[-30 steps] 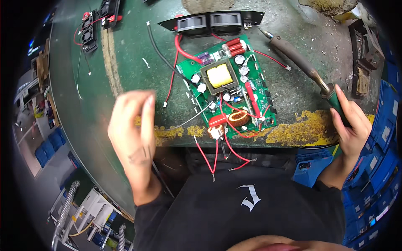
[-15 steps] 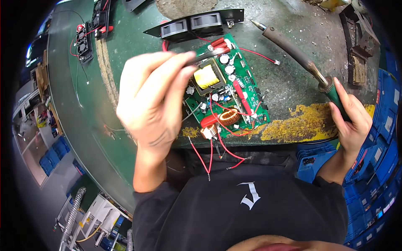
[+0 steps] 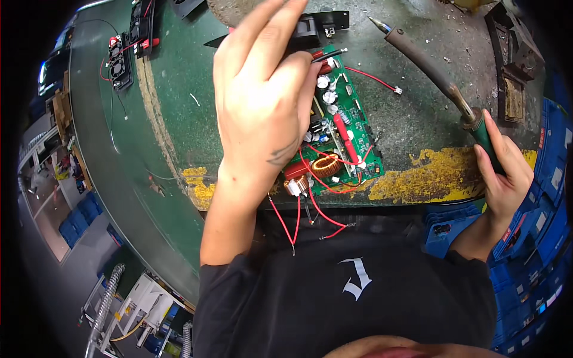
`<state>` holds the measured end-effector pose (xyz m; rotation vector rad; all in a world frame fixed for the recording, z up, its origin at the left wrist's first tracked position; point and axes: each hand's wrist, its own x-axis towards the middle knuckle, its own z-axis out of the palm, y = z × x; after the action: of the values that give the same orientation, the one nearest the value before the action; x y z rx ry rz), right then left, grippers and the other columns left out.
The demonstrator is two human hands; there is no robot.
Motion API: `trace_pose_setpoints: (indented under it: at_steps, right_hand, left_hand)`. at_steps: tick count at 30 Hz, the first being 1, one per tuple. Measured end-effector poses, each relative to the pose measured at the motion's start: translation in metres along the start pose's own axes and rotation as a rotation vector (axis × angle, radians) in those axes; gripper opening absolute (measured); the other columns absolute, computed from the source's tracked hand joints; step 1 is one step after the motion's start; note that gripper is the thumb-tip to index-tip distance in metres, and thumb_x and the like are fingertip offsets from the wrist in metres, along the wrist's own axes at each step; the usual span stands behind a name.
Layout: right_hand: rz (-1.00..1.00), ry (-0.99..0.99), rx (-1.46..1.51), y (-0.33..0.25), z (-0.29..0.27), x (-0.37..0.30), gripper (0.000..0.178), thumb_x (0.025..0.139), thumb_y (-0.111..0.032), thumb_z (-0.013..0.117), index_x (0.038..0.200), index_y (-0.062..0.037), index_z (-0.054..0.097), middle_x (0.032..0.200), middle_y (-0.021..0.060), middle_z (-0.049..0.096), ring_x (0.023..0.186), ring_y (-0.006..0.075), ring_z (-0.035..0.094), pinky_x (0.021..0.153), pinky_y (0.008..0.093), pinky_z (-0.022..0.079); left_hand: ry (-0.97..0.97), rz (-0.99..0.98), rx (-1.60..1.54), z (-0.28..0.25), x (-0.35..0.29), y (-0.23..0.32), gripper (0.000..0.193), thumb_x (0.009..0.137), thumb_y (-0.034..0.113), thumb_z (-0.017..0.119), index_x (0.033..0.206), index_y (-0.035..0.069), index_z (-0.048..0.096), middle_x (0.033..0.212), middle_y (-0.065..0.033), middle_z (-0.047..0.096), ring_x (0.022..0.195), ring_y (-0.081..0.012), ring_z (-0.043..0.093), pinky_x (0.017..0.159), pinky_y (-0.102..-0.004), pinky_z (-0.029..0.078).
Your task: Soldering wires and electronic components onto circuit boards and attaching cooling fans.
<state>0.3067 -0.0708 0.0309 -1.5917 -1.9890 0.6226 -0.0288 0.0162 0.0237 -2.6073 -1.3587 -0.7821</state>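
My left hand (image 3: 259,104) is over the left side of a green circuit board (image 3: 358,128), hiding much of it. Its thumb and index finger pinch a short black wire (image 3: 329,55) with a bare silvery end; the other fingers stretch upward. My right hand (image 3: 507,173) grips the green handle of a soldering iron (image 3: 427,68), whose tip points up and left, apart from the board. A copper toroidal coil (image 3: 326,166) sits near the board's front edge. Red wires (image 3: 290,222) hang from there over the table edge.
Behind the board stands a black fan panel (image 3: 335,21), partly covered by my left hand. A red lead with a white connector (image 3: 398,90) lies to its right. More small fans (image 3: 119,62) are at far left, a rusty metal stand (image 3: 498,51) at right. Blue crates (image 3: 537,215) flank the table.
My left hand has moved right and away from me, carrying the black wire toward the board's far corner; its outer fingers have straightened. The soldering iron has shifted slightly right.
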Motion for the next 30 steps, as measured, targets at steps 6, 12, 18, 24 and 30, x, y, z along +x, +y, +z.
trace_pose_setpoints:
  at_steps: [6, 12, 18, 24, 30]
  right_hand:
    - [0.004, -0.004, -0.008, -0.002, -0.005, -0.004, 0.049, 0.080, 0.009, 0.077, 0.129, 0.0031, 0.070, 0.088, 0.0121, 0.070, 0.078, 0.0157, 0.064, 0.075, 0.0243, 0.050]
    - [-0.011, 0.007, -0.011, -0.003, -0.011, -0.010, 0.049, 0.081, 0.009, 0.076, 0.129, 0.0041, 0.069, 0.096, 0.0148, 0.073, 0.083, 0.0164, 0.067, 0.078, 0.0242, 0.051]
    - [-0.030, 0.011, -0.012, -0.004, -0.012, -0.013, 0.049, 0.081, 0.009, 0.076, 0.129, 0.0066, 0.068, 0.096, 0.0151, 0.073, 0.082, 0.0157, 0.066, 0.077, 0.0243, 0.051]
    - [-0.053, -0.001, -0.048, -0.008, -0.012, -0.011, 0.050, 0.080, 0.011, 0.075, 0.129, 0.0083, 0.067, 0.096, 0.0162, 0.073, 0.081, 0.0162, 0.066, 0.077, 0.0252, 0.051]
    - [-0.102, -0.048, -0.018, -0.019, -0.006, 0.003, 0.050, 0.078, 0.011, 0.075, 0.128, 0.0096, 0.067, 0.097, 0.0172, 0.073, 0.081, 0.0175, 0.067, 0.077, 0.0256, 0.051]
  left_hand:
    - [-0.096, -0.066, 0.009, -0.009, -0.003, 0.004, 0.014, 0.080, 0.014, 0.080, 0.090, 0.007, 0.074, 0.126, -0.0074, 0.070, 0.114, -0.0266, 0.063, 0.104, -0.0423, 0.041]
    - [-0.105, -0.084, 0.016, -0.008, -0.012, -0.008, 0.012, 0.083, 0.017, 0.078, 0.091, 0.010, 0.073, 0.120, -0.0059, 0.068, 0.112, -0.0281, 0.061, 0.102, -0.0404, 0.037]
    - [-0.075, -0.031, -0.018, -0.017, -0.016, -0.024, 0.016, 0.080, 0.019, 0.080, 0.092, 0.013, 0.071, 0.111, -0.0089, 0.065, 0.106, -0.0320, 0.059, 0.099, -0.0482, 0.037]
    - [-0.109, -0.241, 0.090, -0.029, -0.037, -0.015, 0.012, 0.083, 0.015, 0.076, 0.090, 0.009, 0.068, 0.108, -0.0120, 0.062, 0.103, -0.0330, 0.057, 0.100, -0.0474, 0.035]
    - [-0.013, -0.373, 0.040, -0.015, -0.045, -0.012, 0.017, 0.079, 0.016, 0.076, 0.087, 0.006, 0.065, 0.107, -0.0151, 0.059, 0.110, -0.0322, 0.054, 0.104, -0.0472, 0.029]
